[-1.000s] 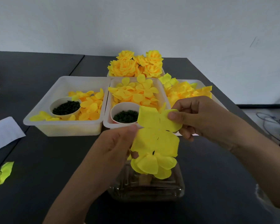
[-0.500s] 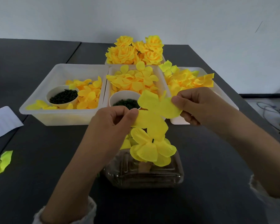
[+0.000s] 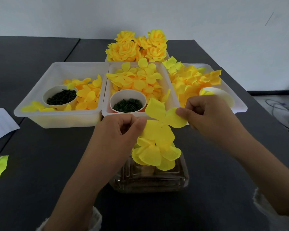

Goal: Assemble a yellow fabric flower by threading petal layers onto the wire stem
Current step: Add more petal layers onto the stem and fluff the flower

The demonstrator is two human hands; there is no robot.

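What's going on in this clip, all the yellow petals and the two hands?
A person is building a fabric flower. Both hands hold one flat yellow petal layer: the left hand pinches its left petal, the right hand pinches its right one. It hangs just above the partly built flower, which stands over a clear container. The wire stem is not visible. Behind sit white trays of loose petals, cups of dark green pieces, and finished yellow roses.
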